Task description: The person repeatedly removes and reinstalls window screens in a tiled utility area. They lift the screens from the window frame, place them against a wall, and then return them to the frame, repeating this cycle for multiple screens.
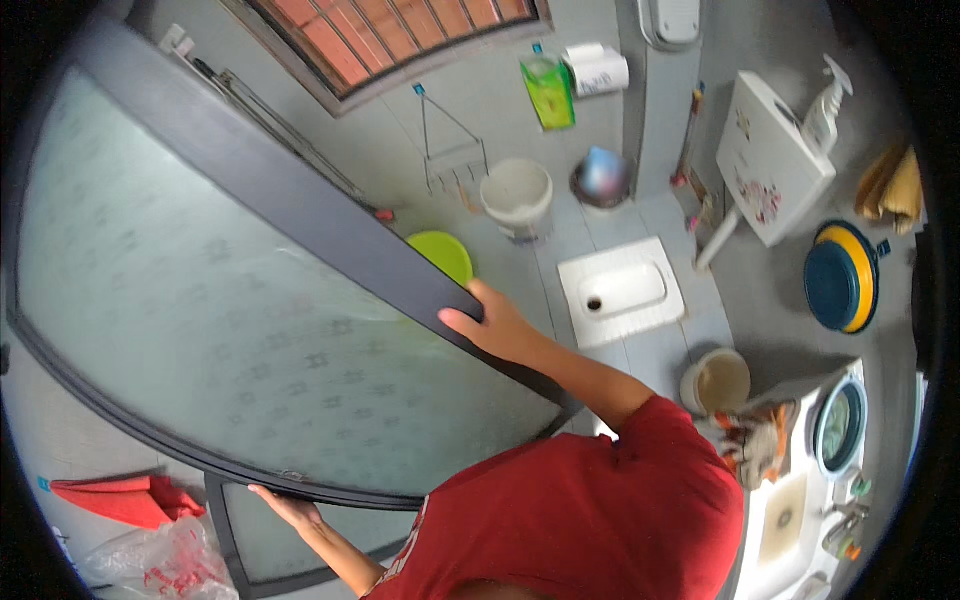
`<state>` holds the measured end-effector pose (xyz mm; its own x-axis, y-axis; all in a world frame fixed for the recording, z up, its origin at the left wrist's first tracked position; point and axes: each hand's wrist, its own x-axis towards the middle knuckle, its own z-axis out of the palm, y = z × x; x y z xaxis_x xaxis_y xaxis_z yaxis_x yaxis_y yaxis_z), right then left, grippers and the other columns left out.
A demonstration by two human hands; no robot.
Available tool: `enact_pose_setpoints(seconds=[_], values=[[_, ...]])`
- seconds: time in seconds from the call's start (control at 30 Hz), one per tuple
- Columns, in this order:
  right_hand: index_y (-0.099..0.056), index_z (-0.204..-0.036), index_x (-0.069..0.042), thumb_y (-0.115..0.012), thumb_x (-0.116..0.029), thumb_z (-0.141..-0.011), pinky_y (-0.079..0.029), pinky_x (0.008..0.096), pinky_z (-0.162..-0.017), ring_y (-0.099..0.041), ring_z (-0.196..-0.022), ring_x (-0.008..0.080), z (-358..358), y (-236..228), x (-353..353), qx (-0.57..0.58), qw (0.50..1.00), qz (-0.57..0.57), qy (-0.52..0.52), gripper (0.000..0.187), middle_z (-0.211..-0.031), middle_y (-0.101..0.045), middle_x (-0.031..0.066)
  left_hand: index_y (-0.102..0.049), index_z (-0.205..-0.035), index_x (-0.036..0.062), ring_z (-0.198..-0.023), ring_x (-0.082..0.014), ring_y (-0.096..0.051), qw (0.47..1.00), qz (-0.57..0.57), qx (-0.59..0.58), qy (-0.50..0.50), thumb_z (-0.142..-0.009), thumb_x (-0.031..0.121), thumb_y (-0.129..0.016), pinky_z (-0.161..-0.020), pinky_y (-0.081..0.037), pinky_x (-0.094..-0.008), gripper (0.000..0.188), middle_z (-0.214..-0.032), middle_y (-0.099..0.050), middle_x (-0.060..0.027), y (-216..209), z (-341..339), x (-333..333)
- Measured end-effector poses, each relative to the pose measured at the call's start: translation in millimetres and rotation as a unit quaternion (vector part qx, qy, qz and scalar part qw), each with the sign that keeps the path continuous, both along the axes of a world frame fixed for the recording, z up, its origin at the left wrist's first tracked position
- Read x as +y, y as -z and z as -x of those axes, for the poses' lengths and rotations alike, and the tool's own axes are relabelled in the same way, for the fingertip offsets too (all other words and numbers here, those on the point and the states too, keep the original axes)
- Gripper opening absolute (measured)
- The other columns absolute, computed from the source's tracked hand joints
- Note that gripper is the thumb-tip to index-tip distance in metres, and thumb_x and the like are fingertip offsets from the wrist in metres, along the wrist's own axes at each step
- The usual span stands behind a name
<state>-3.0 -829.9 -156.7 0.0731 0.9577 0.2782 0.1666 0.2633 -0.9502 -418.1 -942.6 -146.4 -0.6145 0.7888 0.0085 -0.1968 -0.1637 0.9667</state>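
Note:
A large frosted-glass door panel [250, 300] in a dark grey frame stands tilted across the left half of the view. My right hand [487, 325] is closed around its right-hand frame edge, thumb on the near side, some fingers hidden behind. Low on the left, my left hand [290, 508] lies against the lower frame edge, its visible fingers stretched out and not wrapped round it. Another frosted panel [285, 555] with a dark frame shows beneath that hand. Red sleeves and a red shirt cover part of the lower view.
A green basin [441, 256] sits just beyond the door. Past it are a white bucket [517, 195], a squat toilet [622, 291] and another bucket [716, 382]. A sink counter [745, 560] stands at right. Red cloth [130, 500] and a plastic bag [160, 560] hang at lower left.

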Motion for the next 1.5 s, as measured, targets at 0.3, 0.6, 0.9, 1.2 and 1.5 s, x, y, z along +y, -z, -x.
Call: enact_pose_setpoints(seconds=[0.3,0.6,0.9,1.2,1.5], values=[[-0.053,-0.095,0.005,-0.063,-0.032,-0.079,-0.045,0.0345,-0.067,-0.060,-0.078,0.0271,-28,6,126,0.008,0.993,-0.047,0.109,0.041,-0.081,-0.059,0.0223,-0.040,-0.121,0.0063,-0.085,-0.0197,-0.048,0.998,-0.016,-0.033,0.052,-0.081,0.063,-0.041,-0.073,-0.041,-0.0329,0.069,-0.106,-0.048,-0.0059,-7,-16,213],[-0.052,-0.091,0.000,-0.064,-0.036,-0.078,-0.046,0.0370,-0.060,-0.062,-0.069,0.0316,-57,6,200,0.023,0.980,0.018,0.196,0.040,-0.072,-0.059,0.0208,-0.026,-0.134,0.0030,-0.119,-0.0269,-0.033,0.986,0.014,0.008,0.167,-0.083,0.060,-0.039,-0.096,-0.030,-0.0380,0.077,-0.137,-0.028,-0.0115,-13,-54,359],[-0.051,-0.091,0.003,-0.063,-0.045,-0.075,-0.044,0.0402,-0.059,-0.058,-0.068,0.0374,-130,-4,275,0.060,0.986,0.027,0.152,0.052,-0.072,-0.057,0.0221,-0.030,-0.133,0.0080,-0.120,-0.0262,-0.032,0.989,-0.024,0.040,0.140,-0.079,0.064,-0.041,-0.095,-0.031,-0.0413,0.078,-0.136,-0.029,-0.0099,-28,-117,438],[-0.052,-0.096,0.005,-0.064,-0.031,-0.078,-0.047,0.0341,-0.065,-0.062,-0.076,0.0250,-176,-20,317,0.053,0.985,0.014,0.165,0.042,-0.081,-0.061,0.0218,-0.030,-0.132,0.0066,-0.116,-0.0250,-0.035,0.991,0.001,-0.011,0.132,-0.080,0.063,-0.042,-0.094,-0.031,-0.0370,0.078,-0.132,-0.033,-0.0107,-31,-146,475],[-0.054,-0.091,0.003,-0.062,-0.024,-0.079,-0.044,0.0295,-0.062,-0.051,-0.068,0.0123,-221,2,436,0.027,0.960,-0.070,0.270,0.031,-0.072,-0.057,0.0089,-0.047,-0.102,0.0075,-0.070,-0.0184,-0.046,0.985,-0.051,-0.077,0.145,-0.081,0.058,-0.047,-0.060,-0.041,-0.0325,0.055,-0.081,-0.045,-0.0039,-31,-236,623]])
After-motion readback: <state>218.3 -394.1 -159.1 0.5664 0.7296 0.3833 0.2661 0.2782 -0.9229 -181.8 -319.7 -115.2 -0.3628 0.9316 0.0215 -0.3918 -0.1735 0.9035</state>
